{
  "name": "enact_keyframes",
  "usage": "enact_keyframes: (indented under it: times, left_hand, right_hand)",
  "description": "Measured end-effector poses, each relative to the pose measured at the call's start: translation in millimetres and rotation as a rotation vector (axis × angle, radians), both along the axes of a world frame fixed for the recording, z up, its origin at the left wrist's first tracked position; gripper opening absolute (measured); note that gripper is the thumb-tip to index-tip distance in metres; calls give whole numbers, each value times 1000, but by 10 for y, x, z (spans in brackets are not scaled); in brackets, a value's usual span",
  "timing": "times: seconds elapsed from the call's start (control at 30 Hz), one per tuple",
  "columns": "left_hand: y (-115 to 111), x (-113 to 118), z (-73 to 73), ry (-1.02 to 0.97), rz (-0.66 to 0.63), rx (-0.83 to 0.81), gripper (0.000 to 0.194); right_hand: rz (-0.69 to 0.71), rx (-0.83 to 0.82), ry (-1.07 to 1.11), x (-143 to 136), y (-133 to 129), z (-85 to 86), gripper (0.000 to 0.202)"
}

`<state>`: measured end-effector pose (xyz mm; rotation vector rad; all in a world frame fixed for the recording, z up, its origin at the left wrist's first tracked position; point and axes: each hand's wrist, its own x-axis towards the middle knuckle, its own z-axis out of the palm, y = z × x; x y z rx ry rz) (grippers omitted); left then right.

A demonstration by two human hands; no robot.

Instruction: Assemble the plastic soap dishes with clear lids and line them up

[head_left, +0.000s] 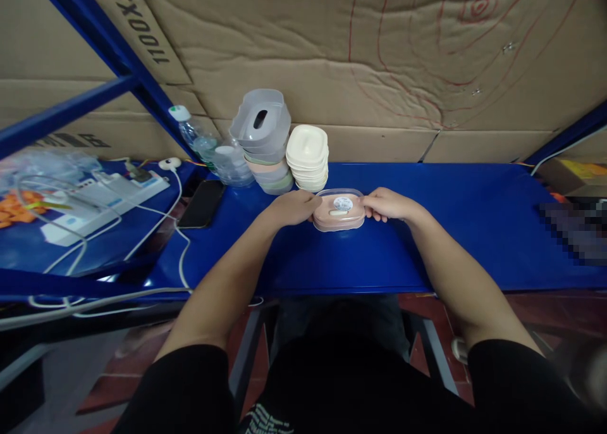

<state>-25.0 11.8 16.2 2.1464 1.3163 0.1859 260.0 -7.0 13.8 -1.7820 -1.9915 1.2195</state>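
Observation:
A small pink plastic box (327, 217) with a clear lid and a round pale label on top sits on the blue table, near its middle. My left hand (297, 207) grips its left end with the fingers closed at the rim. At the right end my right hand (385, 204) pinches the edge between thumb and curled fingers. Just behind the box stands a stack of cream lids or shallow trays (307, 152). To the left of that rises a taller stack of grey, pink and green plastic containers (262, 127).
Clear plastic bottles (202, 144) stand left of the stacks, and a black phone (202, 204) lies nearby. A white power strip (107, 206) with trailing cables and orange pieces (19, 207) occupy the far left. Cardboard (303, 54) walls the back; a blurred dark item lies far right.

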Motion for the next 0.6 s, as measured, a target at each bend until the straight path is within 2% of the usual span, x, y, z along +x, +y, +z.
enact_keyframes:
  times: [0.17,0.6]
  left_hand:
    - [16,-5,-14,56,-7,13,43]
    - [185,-119,-138,-63,-132,21,49]
  right_hand:
    - [7,18,-28,-18,4,-6,53]
    - [-10,139,-171,-22,19,-31,62]
